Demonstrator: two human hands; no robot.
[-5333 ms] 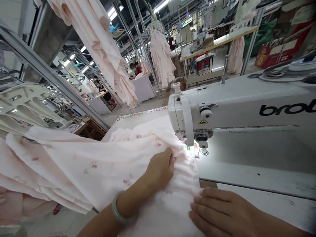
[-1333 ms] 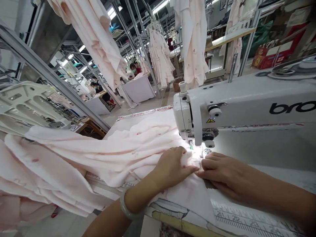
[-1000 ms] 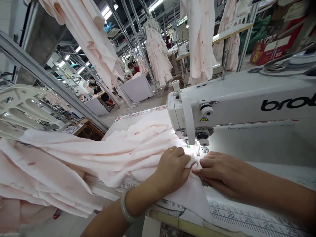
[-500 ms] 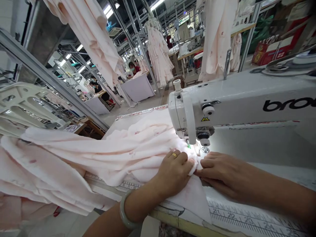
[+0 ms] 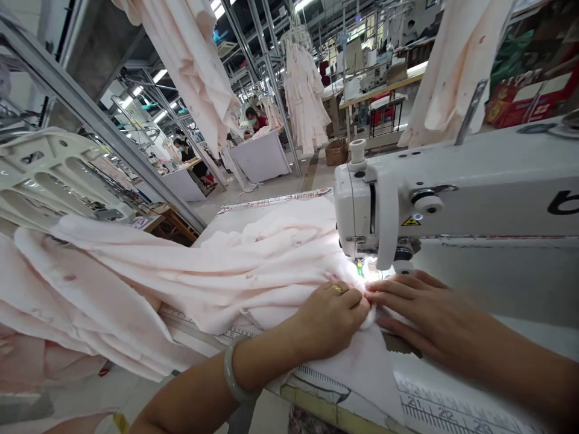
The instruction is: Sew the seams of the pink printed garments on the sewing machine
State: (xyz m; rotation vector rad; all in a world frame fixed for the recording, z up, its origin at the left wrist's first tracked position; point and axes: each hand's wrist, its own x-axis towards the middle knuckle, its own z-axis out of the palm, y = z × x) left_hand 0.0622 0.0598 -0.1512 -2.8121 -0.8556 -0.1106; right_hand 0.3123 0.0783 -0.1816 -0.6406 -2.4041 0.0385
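Note:
A soft pale pink garment [image 5: 217, 280] with small darker spots lies in folds across the sewing table, one edge running under the needle area of a white sewing machine [image 5: 479, 208]. My left hand [image 5: 332, 319], with a ring and a pale bangle, is closed on the bunched fabric just in front of the lit needle. Close beside it, my right hand [image 5: 420, 310] pinches the fabric's edge with its fingertips; the thumb is partly hidden below. The needle and presser foot are mostly lost in the bright light.
A printed ruler strip [image 5: 446, 413] runs along the table's front edge. At the left stand a pale plastic frame [image 5: 58, 175] and a metal rail [image 5: 90, 114]. Pale pink garments [image 5: 305, 96] hang beyond the table. Two people work at tables farther back.
The camera view has swung left, so the machine appears farther right. My right fingertips have come up against my left hand at the fabric's edge, nearer the needle.

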